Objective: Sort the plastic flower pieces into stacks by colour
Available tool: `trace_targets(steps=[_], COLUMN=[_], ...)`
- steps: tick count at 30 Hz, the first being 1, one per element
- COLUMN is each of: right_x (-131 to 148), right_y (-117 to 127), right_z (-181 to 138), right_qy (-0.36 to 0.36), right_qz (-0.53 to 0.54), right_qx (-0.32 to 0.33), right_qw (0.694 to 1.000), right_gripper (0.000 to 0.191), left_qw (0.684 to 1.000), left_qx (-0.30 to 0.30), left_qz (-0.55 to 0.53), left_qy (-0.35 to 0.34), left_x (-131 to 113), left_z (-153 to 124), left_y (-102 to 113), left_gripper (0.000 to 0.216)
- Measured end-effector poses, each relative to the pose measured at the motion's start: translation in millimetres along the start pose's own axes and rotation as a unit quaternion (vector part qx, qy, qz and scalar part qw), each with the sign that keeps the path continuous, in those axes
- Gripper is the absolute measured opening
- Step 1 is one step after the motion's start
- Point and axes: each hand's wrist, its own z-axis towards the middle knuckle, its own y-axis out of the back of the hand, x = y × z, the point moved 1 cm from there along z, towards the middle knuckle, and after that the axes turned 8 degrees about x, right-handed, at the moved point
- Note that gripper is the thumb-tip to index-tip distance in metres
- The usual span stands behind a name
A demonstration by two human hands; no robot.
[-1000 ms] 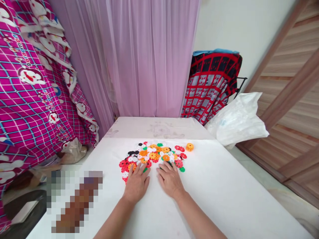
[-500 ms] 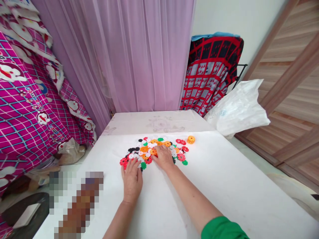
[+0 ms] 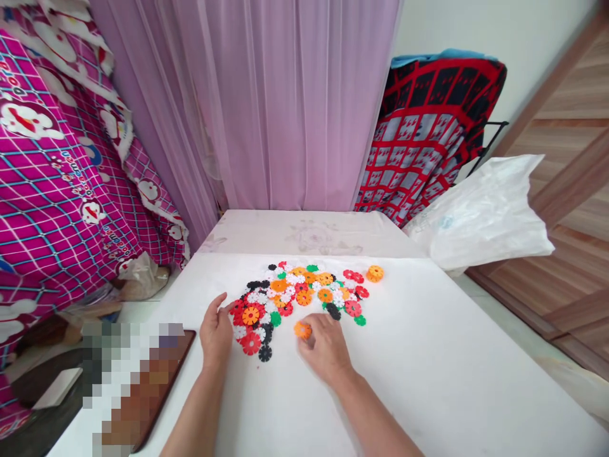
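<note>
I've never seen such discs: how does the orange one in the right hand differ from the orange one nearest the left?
The right hand pinches the held disc; the loose disc lies among red discs. Fingers partly cover the held disc; the loose disc shows whole. Both are orange with notched rims.

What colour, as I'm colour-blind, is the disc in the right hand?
Orange: the disc in the right hand, best seen in the head view.
</note>
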Motion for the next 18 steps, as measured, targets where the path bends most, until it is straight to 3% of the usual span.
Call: trace_targets(steps=[5,12,15,18], right_x=[17,68,79,85], right_y=[0,-28,-40,-45], right_z=[9,56,68,71], right_qy=[0.021,0.153,0.160,0.140], right_qz=[0.004,0.004,0.011,0.006], right_qx=[-0.017,0.092,0.140,0.141], right_qw=[1.000,0.984,0.977,0.980], right_gripper=[0.011,0.022,0.021,0.020], left_qw=[0.986,0.989,0.989,0.989], left_qx=[-0.056,-0.044,-0.041,-0.034], left_qz=[-0.155,-0.134,-0.141,-0.142], left_qy=[-0.015,-0.033,-0.027,-0.014], left_x=[5,10,12,13], left_z=[17,18,18,19], left_y=[0,1,1,0], left_gripper=[0.029,0.031,0.031,0.032])
